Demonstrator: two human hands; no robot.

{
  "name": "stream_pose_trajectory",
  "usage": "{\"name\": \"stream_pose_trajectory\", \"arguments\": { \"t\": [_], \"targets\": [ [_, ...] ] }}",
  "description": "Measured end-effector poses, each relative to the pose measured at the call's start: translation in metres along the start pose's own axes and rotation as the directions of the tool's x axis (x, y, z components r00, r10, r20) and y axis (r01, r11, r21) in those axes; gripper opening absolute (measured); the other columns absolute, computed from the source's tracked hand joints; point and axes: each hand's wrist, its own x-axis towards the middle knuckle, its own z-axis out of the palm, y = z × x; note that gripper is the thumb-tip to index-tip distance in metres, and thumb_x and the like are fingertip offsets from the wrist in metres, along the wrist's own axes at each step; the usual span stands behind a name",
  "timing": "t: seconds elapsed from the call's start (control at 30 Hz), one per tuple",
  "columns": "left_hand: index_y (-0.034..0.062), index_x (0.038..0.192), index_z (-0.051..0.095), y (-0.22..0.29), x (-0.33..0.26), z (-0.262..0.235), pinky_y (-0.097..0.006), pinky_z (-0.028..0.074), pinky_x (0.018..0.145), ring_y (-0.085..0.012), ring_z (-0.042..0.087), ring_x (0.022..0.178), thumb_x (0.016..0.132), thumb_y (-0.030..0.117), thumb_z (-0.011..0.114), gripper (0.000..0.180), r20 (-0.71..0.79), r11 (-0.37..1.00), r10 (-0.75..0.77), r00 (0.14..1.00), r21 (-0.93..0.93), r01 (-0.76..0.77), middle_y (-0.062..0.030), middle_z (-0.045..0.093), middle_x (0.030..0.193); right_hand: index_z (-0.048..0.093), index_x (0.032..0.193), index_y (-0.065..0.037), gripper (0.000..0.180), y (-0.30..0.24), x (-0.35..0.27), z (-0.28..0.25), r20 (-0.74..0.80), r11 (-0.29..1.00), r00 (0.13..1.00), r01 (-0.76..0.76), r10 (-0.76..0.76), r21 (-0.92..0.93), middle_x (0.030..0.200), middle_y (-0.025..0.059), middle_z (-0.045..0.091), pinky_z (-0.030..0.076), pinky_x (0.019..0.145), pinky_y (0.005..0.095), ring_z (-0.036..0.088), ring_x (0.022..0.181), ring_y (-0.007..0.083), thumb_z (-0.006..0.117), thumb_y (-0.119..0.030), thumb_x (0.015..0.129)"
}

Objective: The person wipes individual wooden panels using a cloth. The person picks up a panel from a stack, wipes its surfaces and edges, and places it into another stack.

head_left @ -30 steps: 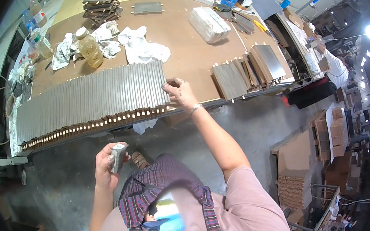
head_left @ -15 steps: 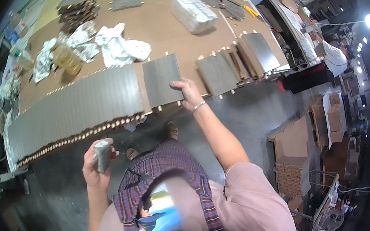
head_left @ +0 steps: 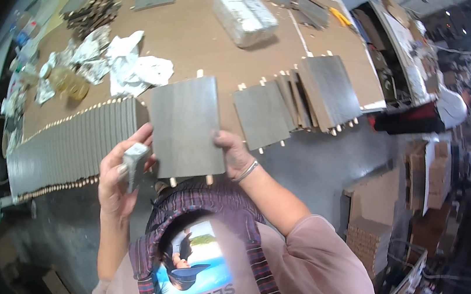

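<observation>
right hand [head_left: 234, 154] grips a grey rectangular panel [head_left: 188, 125] by its right edge, thumb on the face, fingers behind; panel is held up flat to the camera at centre frame, small wooden pegs sticking out of its top and bottom edges. left hand [head_left: 117, 176] at centre left is closed around a small grey block [head_left: 135, 161], held upright, with the fingertips also touching the panel's lower left edge.

left of the panel, a long row of grey panels [head_left: 71, 147] stands on edge, packed tight, running from centre down to the left edge of the frame along the front of the brown worktable [head_left: 202, 37]. right of the panel, a fanned pile of more grey panels [head_left: 297, 99] lies overlapping near the table's front edge, pegs showing.

upper left of the frame: crumpled white rags [head_left: 128, 66], a yellowish bottle [head_left: 70, 82] just beside them, and a dark stack of panels [head_left: 91, 9] further up. top centre: a plastic-wrapped white bundle [head_left: 244, 16] lying on the table. lower right: stacks of cardboard [head_left: 368, 240] on the grey floor. person's pink shirt and plaid collar fill bottom centre.
</observation>
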Motion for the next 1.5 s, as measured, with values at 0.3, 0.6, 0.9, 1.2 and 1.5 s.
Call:
{"name": "stream_pose_trajectory", "arguments": {
  "t": [0.3, 0.6, 0.9, 1.2, 1.5],
  "targets": [
    [-0.0026, 0.105, 0.064, 0.014, 0.014, -0.001, -0.037, 0.035, 0.107, -0.0251, 0.048, 0.125, 0.071, 0.022, 0.067, 0.041, 0.044, 0.928, 0.192, 0.980, 0.318, -0.196, -0.0196, 0.046, 0.139, 0.047, 0.132, 0.003, 0.069, -0.002, 0.042, 0.011, 0.159, 0.942, 0.984, 0.021, -0.079, 0.335, 0.124, 0.0193, 0.059, 0.048, 0.099, 0.0497, 0.060, 0.113, 0.0322, 0.072, -0.032, 0.078],
    [0.0018, 0.107, 0.063, 0.030, -0.009, -0.002, -0.036, 0.048, 0.083, -0.0278, 0.057, 0.093, 0.062, 0.004, 0.069, 0.046, 0.332, 0.208, 0.552, 0.764, 0.833, -0.513, -0.0123, 0.060, 0.099, 0.050, 0.128, -0.001, 0.065, 0.010, 0.080, 0.051, 0.154, 0.975, 0.980, 0.090, -0.123, 0.205, 0.119, 0.0151, 0.062, 0.053, 0.091, 0.0435, 0.064, 0.105, 0.0272, 0.070, -0.044, 0.084],
    [0.0036, 0.103, 0.066, 0.029, -0.003, 0.002, -0.039, 0.048, 0.075, -0.0297, 0.056, 0.085, 0.058, 0.009, 0.071, 0.045, 0.551, -0.048, 0.492, 0.673, 0.790, -0.612, -0.0107, 0.061, 0.096, 0.050, 0.129, -0.007, 0.073, 0.020, 0.084, 0.081, 0.103, 0.973, 0.980, 0.154, -0.173, 0.172, 0.115, 0.0105, 0.061, 0.054, 0.088, 0.0384, 0.063, 0.102, 0.0222, 0.049, -0.067, 0.088],
    [0.0008, 0.103, 0.065, 0.034, -0.004, -0.010, -0.038, 0.048, 0.073, -0.0289, 0.056, 0.085, 0.059, 0.004, 0.070, 0.044, 0.462, -0.007, 0.550, 0.696, 0.835, -0.549, -0.0118, 0.060, 0.094, 0.051, 0.130, -0.008, 0.062, 0.008, 0.070, 0.060, 0.105, 0.956, 0.979, 0.143, -0.175, 0.256, 0.120, 0.0108, 0.061, 0.051, 0.094, 0.0431, 0.062, 0.107, 0.0259, 0.038, -0.058, 0.097],
    [-0.0004, 0.103, 0.063, 0.034, 0.025, 0.028, -0.040, 0.048, 0.072, -0.0314, 0.056, 0.084, 0.060, 0.007, 0.071, 0.044, 0.657, -0.046, 0.468, 0.591, 0.686, -0.726, -0.0151, 0.059, 0.093, 0.053, 0.128, -0.010, 0.059, 0.034, 0.056, 0.059, 0.089, 0.967, 0.996, 0.003, -0.026, 0.255, 0.117, 0.0112, 0.062, 0.054, 0.087, 0.0376, 0.064, 0.101, 0.0210, 0.041, -0.058, 0.096]
  ]
}}
